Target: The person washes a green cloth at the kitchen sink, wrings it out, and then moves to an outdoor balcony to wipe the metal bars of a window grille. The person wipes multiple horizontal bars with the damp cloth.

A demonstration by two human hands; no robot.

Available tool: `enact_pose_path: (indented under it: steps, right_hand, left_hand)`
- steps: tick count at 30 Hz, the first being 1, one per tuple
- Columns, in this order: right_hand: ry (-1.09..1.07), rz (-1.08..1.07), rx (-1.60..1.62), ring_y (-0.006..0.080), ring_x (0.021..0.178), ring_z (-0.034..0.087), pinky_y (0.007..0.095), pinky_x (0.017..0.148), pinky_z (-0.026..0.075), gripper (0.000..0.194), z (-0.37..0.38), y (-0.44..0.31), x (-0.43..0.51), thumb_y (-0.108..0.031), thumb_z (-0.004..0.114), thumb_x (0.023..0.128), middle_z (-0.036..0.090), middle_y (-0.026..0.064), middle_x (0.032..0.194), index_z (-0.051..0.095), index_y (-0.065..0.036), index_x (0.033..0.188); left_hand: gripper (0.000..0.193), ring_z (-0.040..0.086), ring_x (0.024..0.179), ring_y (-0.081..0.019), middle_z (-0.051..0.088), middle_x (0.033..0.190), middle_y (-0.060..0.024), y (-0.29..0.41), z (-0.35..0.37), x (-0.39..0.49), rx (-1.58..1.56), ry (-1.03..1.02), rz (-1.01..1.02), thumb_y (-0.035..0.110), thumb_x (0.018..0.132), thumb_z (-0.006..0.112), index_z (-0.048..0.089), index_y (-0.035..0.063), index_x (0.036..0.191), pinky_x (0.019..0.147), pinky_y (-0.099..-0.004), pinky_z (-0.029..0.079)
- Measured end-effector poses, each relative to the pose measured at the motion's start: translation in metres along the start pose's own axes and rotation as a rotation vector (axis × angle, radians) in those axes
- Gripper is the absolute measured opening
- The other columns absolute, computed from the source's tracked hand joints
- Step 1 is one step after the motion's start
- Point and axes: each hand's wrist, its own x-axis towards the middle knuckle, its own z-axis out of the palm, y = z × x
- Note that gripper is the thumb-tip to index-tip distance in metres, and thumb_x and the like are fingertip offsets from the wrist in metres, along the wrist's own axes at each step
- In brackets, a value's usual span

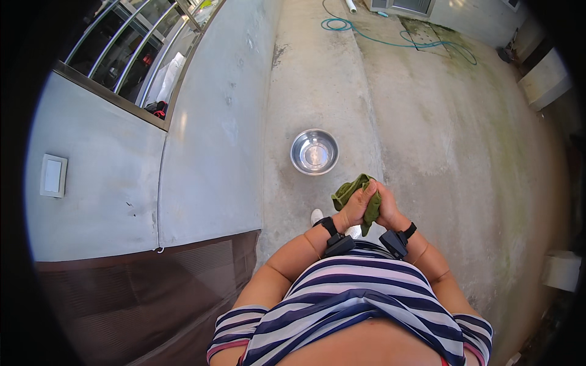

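Both of my hands are together in front of my waist, gripping a crumpled olive-green cloth [349,188]. My left hand [353,208] holds it from the left, with part of the cloth bunched out beyond the fingers. On the right side, my right hand [388,205] is closed around the same cloth, and a tail of it hangs down between the wrists. Most fingers are hidden by the folds. Ahead and to the left, a round stainless steel basin [314,152] rests on the concrete floor, apart from my hands; no contents can be made out in it.
A pale wall [215,114] runs along the left, with a barred window [128,50] and a white wall switch [53,175]. Brown sheeting [151,293] covers the lower left. A teal hose [384,42] lies on the concrete floor [430,137] farther ahead. A shallow step edge crosses the floor lengthwise.
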Motion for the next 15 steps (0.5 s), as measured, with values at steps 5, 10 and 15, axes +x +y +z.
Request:
enact_pose_path:
  steps: [5, 10, 15]
  right_hand:
    - [-0.065, -0.072, 0.008, 0.0171, 0.086, 0.06, 0.0315, 0.081, 0.049, 0.028, 0.018, -0.023, 0.024, -0.034, 0.047, 0.096, 0.061, 0.0061, 0.094, 0.058, -0.008, 0.099]
    - [0.075, -0.205, 0.095, 0.0121, 0.079, 0.058, 0.0277, 0.071, 0.047, 0.025, 0.035, -0.031, 0.043, -0.026, 0.044, 0.096, 0.061, 0.0034, 0.088, 0.06, -0.006, 0.095]
    - [0.073, -0.344, -0.469, 0.0198, 0.077, 0.06, 0.0332, 0.071, 0.048, 0.04, 0.044, -0.049, 0.046, -0.035, 0.04, 0.099, 0.064, 0.0104, 0.085, 0.062, -0.001, 0.095]
  left_hand:
    - [0.042, 0.047, 0.069, -0.0048, 0.053, 0.076, 0.0039, 0.03, 0.006, 0.017, 0.269, 0.084, 0.25, 0.049, 0.095, 0.048, 0.057, 0.0092, 0.088, 0.062, -0.0218, 0.041]
    - [0.041, 0.046, 0.067, -0.0064, 0.054, 0.073, 0.0029, 0.064, -0.003, 0.036, 0.694, 0.09, 0.445, 0.045, 0.095, 0.051, 0.057, 0.0054, 0.087, 0.062, -0.024, 0.042]
    - [0.036, 0.053, 0.075, -0.0075, 0.059, 0.082, 0.001, 0.106, -0.034, 0.035, 0.643, -0.052, 0.144, 0.039, 0.094, 0.057, 0.059, 0.0029, 0.096, 0.068, -0.0254, 0.047]
